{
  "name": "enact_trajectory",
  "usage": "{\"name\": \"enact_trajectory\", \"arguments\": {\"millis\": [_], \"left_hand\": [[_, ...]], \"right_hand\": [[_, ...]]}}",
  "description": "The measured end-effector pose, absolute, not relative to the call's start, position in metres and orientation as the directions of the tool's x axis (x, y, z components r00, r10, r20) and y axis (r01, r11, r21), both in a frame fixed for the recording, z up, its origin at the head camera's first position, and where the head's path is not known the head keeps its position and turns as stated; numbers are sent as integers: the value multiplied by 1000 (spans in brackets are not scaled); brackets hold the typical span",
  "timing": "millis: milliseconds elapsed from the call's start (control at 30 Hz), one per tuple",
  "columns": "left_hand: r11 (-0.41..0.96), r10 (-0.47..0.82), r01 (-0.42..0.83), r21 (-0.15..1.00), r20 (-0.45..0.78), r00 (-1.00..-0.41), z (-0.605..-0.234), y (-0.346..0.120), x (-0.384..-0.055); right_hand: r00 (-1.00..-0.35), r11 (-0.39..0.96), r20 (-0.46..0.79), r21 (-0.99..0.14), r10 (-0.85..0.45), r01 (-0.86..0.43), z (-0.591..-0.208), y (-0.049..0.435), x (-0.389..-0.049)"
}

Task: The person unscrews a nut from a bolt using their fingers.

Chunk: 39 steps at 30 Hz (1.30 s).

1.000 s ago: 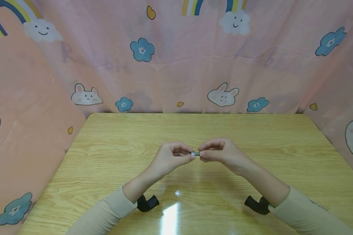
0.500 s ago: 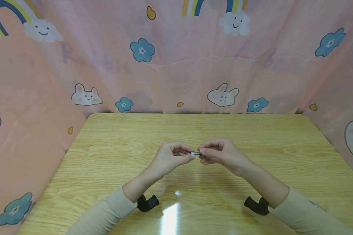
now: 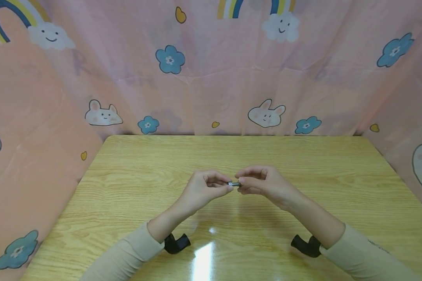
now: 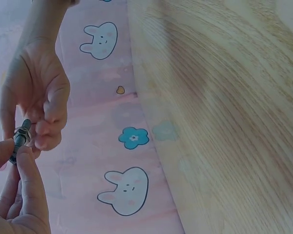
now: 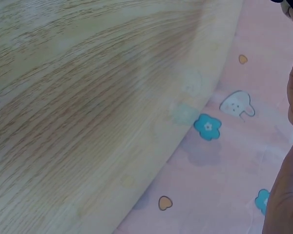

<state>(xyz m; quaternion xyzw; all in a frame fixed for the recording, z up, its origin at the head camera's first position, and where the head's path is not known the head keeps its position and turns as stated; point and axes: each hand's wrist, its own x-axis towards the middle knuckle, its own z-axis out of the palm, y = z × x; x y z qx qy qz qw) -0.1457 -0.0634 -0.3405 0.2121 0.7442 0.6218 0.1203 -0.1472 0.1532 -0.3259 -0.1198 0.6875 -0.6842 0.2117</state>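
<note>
A small metal bolt (image 3: 235, 184) lies roughly level between the two hands, above the middle of the table. My left hand (image 3: 204, 189) pinches its head end between thumb and fingertips. On the threaded shank sits a hex nut (image 4: 23, 132), with the bolt's tip poking out past it in the left wrist view. The thumb and fingers of my right hand (image 3: 267, 181) are curled round the nut end, coming from the opposite side. In the right wrist view only parts of both hands show at the right edge, and the bolt is hidden there.
The wood-grain table (image 3: 154, 156) runs back to a pink curtain (image 3: 211, 86) printed with rabbits, flowers and clouds. Black wrist-worn camera mounts (image 3: 176, 243) stick out below both forearms. A bright light reflection lies on the table's front part.
My right thumb and fingers have shifted slightly round the nut end of the bolt, the thumb moving a little up. My left hand stays still on the bolt head.
</note>
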Motion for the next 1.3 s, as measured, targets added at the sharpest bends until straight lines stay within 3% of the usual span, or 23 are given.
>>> {"name": "enact_trajectory", "arguments": {"millis": [467,767,1033,1300], "left_hand": [[148,462,153,977,68,-884,-340,-63,-145],[129,472,164,978,85,-878,-339,-63,-145],[136,483,163,977,78,-872,-340,-64,-146],[139,477,153,978,69,-876,-341,-63,-146]], "right_hand": [[-893,72,-124,-992,-433,103,-328,154,-146],[-869,80,-186,-983,-458,168,-324,153,-147],[-884,107,-126,-990,-450,87,-327,156,-147],[-870,132,-151,-986,-469,100,-325,156,-147]]}}
